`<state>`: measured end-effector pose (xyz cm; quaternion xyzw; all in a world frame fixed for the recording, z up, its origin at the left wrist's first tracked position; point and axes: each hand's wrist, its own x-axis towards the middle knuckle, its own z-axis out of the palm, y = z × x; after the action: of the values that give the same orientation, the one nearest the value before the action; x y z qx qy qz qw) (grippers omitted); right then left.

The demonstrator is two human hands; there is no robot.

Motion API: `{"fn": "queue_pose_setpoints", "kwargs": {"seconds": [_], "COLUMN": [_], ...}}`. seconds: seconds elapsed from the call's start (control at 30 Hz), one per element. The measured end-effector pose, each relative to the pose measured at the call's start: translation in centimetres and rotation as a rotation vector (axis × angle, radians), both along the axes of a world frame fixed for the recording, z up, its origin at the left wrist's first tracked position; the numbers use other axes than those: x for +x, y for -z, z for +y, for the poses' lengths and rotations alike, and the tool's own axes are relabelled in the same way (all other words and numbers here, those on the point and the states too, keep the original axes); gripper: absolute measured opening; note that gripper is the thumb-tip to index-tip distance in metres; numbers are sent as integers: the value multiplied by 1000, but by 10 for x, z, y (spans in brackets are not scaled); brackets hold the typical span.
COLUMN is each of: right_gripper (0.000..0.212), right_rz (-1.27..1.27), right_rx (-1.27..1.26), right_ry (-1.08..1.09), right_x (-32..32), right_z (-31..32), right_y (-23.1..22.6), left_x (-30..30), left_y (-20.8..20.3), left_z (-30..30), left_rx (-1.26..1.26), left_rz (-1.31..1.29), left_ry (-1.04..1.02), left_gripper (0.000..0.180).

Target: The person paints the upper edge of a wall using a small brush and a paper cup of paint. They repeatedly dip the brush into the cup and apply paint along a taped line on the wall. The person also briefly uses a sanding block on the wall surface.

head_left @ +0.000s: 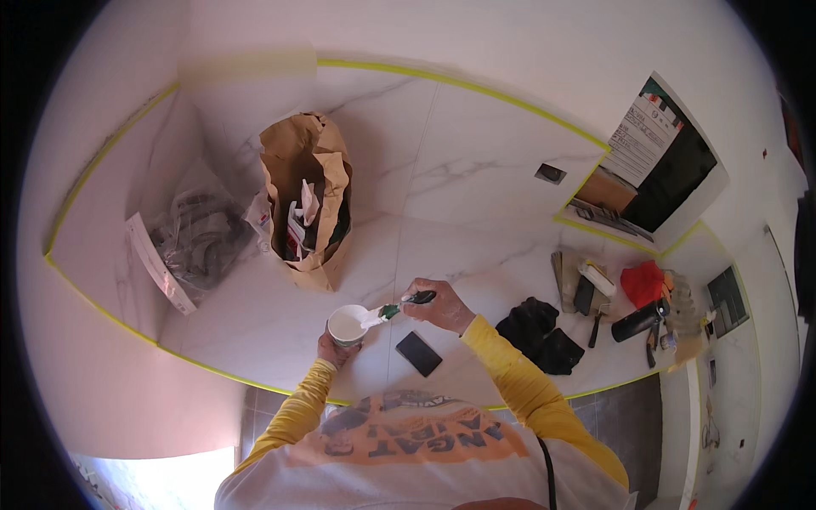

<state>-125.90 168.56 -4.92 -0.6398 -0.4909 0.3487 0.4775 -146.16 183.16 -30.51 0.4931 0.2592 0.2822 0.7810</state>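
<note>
My left hand [337, 351] is wrapped round a small white tub [344, 331] and keeps it upright over the marble-look counter. In my closed right hand [442, 308] is a paintbrush [390, 312] with a dark handle and a green part. Its white-coated end reaches over the tub's rim into the opening. White material shows inside the tub and smears the fingers of my right hand. Between my forearms a dark phone [419, 354] lies on the counter.
A brown paper bag [319, 263] with wrappers inside stands ahead. Crumpled clear plastic [200, 234] lies at the left. To the right are a black cloth [541, 336], a paint roller [597, 280], a black bottle [639, 320] and a red cloth [642, 282]. Yellow tape [476, 92] edges the tiles.
</note>
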Motion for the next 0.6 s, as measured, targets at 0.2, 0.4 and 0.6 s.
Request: {"fn": "queue_pose_setpoints", "kwargs": {"seconds": [0.2,0.4,0.6], "right_gripper": [19,16,27], "right_rz": [311,218,178], "right_rx": [-34,80,-170], "right_ry": [60,277,253], "right_x": [-4,-7,-19], "right_z": [-3,5,6], "right_y": [4,20,11], "left_x": [-5,-3,-10], "left_y": [14,15,6], "left_z": [5,12,2], "left_rx": [53,-620,425], "left_rz": [90,-145,190], "left_ry": [48,71,24], "left_gripper": [54,43,76]}}
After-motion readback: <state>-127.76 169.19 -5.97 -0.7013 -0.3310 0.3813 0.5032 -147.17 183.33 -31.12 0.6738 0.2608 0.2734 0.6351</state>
